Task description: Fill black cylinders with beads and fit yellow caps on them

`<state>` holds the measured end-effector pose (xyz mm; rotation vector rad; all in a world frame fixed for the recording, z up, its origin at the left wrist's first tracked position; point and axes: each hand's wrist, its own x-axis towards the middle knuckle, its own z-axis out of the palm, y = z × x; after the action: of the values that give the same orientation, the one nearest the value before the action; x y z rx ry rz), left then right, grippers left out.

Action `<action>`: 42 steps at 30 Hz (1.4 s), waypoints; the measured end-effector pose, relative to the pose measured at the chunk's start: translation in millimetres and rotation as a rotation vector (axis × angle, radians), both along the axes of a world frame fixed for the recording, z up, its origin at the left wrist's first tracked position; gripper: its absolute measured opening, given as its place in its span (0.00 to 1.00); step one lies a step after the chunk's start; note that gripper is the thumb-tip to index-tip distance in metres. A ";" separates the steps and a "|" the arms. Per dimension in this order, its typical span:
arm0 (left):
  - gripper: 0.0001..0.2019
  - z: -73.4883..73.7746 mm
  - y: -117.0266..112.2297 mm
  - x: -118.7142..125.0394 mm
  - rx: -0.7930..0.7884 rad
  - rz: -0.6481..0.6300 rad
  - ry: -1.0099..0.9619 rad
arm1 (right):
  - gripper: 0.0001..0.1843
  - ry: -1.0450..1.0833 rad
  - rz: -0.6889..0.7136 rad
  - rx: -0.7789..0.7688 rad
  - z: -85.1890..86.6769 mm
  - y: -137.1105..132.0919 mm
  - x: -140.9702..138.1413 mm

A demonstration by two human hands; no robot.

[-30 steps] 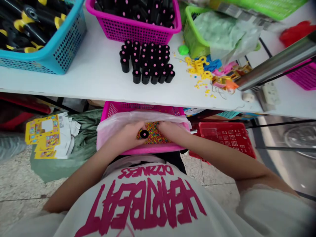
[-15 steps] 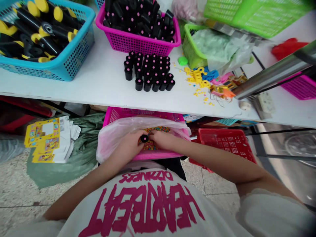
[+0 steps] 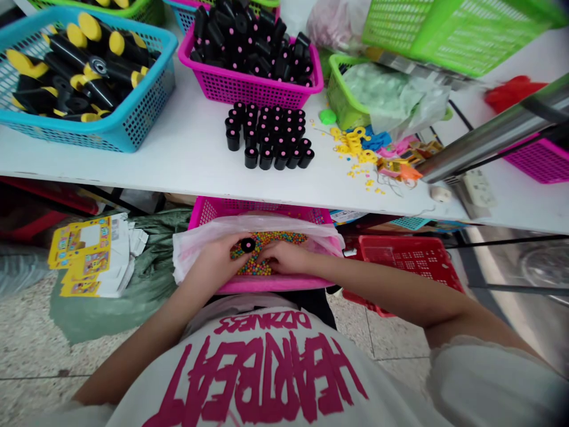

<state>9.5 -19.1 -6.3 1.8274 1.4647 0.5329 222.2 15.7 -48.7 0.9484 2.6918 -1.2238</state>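
My left hand (image 3: 217, 256) is closed around a small black cylinder (image 3: 248, 245) whose end, with a pink dot in its middle, faces up. It is held just over many small multicoloured beads (image 3: 253, 268). My right hand (image 3: 284, 256) reaches in from the other side, its curved fingers apart and the fingertips down at the beads. The beads lie in a pale plastic bag (image 3: 195, 240) lining a pink basket (image 3: 262, 286) at my lap. On the white table (image 3: 178, 172) ahead, several like black cylinders (image 3: 267, 133) stand in rows.
A magenta basket (image 3: 251, 89) of black parts stands behind the rows, and a blue basket (image 3: 128, 127) of black-and-yellow parts to the left. Yellow bits (image 3: 353, 142) lie at the right, near a metal pole (image 3: 484, 130). Flat yellow boxes (image 3: 86, 255) and a red basket (image 3: 413, 261) flank my lap.
My left hand has moved left with the black cylinder, away from my right hand. The right hand's fingers have shifted slightly left over the beads. The view has tilted up slightly.
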 end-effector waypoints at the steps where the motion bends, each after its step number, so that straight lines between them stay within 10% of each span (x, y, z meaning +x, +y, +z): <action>1: 0.17 0.7 -0.1 -1.1 0.008 -0.006 -0.007 | 0.20 0.013 -0.013 -0.012 -1.2 0.4 0.4; 11: 0.14 -2.0 -0.2 1.7 -0.047 -0.156 0.070 | 0.15 0.110 -0.209 -0.246 17.5 2.0 11.9; 18: 0.13 2.9 3.8 3.9 -0.164 -0.234 0.165 | 0.13 0.221 -0.234 0.081 43.1 -11.1 5.6; 32: 0.10 0.0 3.2 6.7 -0.108 -0.225 0.112 | 0.15 -0.077 0.282 0.631 63.2 -18.0 -12.4; 42: 0.17 -3.8 -0.2 5.5 -0.051 -0.223 0.058 | 0.15 0.014 0.193 0.564 68.3 -14.7 3.9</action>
<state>15.0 -19.4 -10.1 1.9490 1.2782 0.3314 226.2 1.0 19.6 0.6814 3.1096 -0.4378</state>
